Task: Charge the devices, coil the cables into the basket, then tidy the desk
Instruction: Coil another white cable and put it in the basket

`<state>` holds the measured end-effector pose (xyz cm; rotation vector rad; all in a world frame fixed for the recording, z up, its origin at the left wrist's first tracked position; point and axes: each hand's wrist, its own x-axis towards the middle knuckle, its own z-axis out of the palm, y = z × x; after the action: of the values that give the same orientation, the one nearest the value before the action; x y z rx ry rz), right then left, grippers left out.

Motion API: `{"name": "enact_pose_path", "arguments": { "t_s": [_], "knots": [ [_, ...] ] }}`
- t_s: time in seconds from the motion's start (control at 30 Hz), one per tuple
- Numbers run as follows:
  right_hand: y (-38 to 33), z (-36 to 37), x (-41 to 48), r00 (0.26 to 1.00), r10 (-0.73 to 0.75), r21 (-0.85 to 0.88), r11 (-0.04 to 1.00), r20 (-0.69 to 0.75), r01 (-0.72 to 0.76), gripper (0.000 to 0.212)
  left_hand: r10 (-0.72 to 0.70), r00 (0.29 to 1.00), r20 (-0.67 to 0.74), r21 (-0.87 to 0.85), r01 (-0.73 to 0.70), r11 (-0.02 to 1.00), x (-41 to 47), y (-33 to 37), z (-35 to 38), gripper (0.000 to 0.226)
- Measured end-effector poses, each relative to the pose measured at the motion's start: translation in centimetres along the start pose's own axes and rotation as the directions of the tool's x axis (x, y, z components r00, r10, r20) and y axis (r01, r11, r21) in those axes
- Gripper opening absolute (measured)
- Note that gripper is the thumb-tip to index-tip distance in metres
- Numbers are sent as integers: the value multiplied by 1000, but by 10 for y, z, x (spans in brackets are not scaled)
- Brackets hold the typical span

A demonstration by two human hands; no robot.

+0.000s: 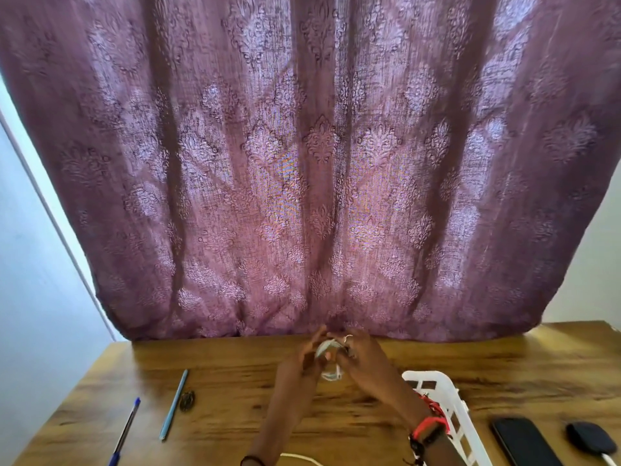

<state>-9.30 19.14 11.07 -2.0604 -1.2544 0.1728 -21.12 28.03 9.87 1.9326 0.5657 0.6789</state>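
Observation:
Above the middle of the wooden desk (218, 364), my left hand (307, 356) and my right hand (361, 356) meet around a small coil of white cable (327, 351). Both hands grip it, and a loop of it hangs below my fingers. A white slatted basket (440, 395) stands just right of my right forearm, with something red inside. Right of the basket lie a black phone (522, 442) and a dark small device (589, 438) with a white cable at its lower end. Another stretch of white cable (299, 457) shows at the bottom edge.
On the left of the desk lie a blue pen (126, 430), a light-blue pen (173, 403) and a small dark object (187, 400). A purple patterned curtain (312, 163) hangs behind the desk's far edge. A pale wall stands at the left.

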Motion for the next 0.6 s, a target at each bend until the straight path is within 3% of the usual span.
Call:
{"name": "enact_pose_path", "arguments": {
  "t_s": [0.1,0.17,0.3,0.43,0.6],
  "knots": [
    [-4,-6,5,995,-68,16,998,74,68,23,93,993,66,212,-105,972,8,9,-9,28],
    [-7,-10,7,995,-62,36,998,79,59,37,119,987,105,271,-143,952,11,10,-12,22],
    [-9,-20,9,987,-104,145,986,124,85,71,148,986,79,268,-164,949,11,8,-15,17],
    [-12,-36,12,965,-188,212,966,183,148,76,212,973,91,154,-224,962,11,7,-17,17],
    [-11,-51,17,933,-229,439,894,277,89,75,311,950,28,144,-312,939,6,14,-17,26]
  ]
}}
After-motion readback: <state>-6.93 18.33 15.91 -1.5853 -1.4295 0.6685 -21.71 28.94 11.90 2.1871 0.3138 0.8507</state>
